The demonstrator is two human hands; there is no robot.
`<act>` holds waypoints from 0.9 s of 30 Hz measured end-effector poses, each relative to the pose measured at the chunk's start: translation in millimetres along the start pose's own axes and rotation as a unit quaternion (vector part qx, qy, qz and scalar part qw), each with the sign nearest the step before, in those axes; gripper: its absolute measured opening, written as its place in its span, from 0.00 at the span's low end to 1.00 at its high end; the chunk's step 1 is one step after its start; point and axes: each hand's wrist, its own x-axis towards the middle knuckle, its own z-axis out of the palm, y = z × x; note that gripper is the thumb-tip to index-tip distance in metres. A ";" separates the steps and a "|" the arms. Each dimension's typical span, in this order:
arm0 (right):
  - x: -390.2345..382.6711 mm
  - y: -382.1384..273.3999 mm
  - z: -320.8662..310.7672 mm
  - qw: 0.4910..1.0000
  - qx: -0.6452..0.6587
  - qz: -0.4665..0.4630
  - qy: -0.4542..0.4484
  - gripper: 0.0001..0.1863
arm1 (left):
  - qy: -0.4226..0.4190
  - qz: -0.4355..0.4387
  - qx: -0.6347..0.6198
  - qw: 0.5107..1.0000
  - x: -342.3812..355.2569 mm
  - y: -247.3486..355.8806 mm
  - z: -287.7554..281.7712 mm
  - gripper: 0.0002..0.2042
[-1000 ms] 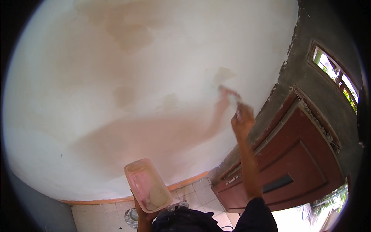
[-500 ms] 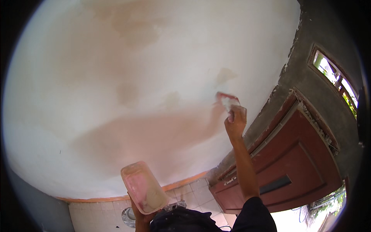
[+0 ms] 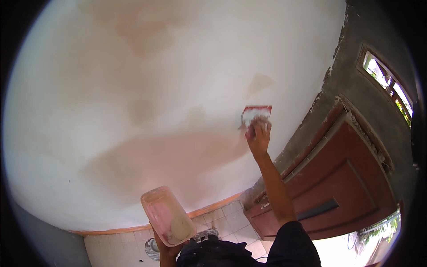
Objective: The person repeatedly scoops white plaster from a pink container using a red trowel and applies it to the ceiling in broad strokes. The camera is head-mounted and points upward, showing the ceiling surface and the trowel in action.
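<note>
My right hand (image 3: 259, 134) grips a putty scraper (image 3: 257, 112) with a red edge and whitish filler smeared over it. The blade lies at the white wall (image 3: 213, 66), just below a small beige patch (image 3: 260, 83). Low in front of me, my left hand (image 3: 167, 252) holds a rectangular plastic tub (image 3: 156, 211) tilted, its fingers mostly hidden under it. Pale cream paste (image 3: 181, 229) sits at the tub's near end, and its inside looks pinkish.
Beige patches (image 3: 142, 35) and my shadow mark the wall. An orange strip (image 3: 133, 230) runs along its foot above the tiled floor (image 3: 233, 218). To the right are bare grey plaster (image 3: 356, 40), a small window (image 3: 387, 84) and a reddish-brown door (image 3: 329, 182).
My right hand has moved slightly left along the wall, and the scraper has turned so its face shows more fully. The tub in my left hand has barely moved.
</note>
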 end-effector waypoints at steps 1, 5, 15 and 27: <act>-15.8 1.9 -7.1 0.999 0.004 -0.001 -0.039 0.20 | 0.000 0.012 0.102 0.995 0.6 1.8 1.1 0.42; -36.9 20.5 -39.4 0.999 0.029 0.005 -0.037 0.17 | -0.046 0.019 0.092 0.995 4.8 4.0 -2.9 0.35; 140.2 -3.0 -62.1 0.998 -0.029 -0.039 0.039 0.15 | 0.010 0.075 0.052 0.996 -4.7 -1.2 -19.4 0.35; 79.1 17.0 -65.7 0.996 -0.036 0.012 0.085 0.13 | 0.106 0.069 0.271 0.954 -6.7 4.2 3.2 0.46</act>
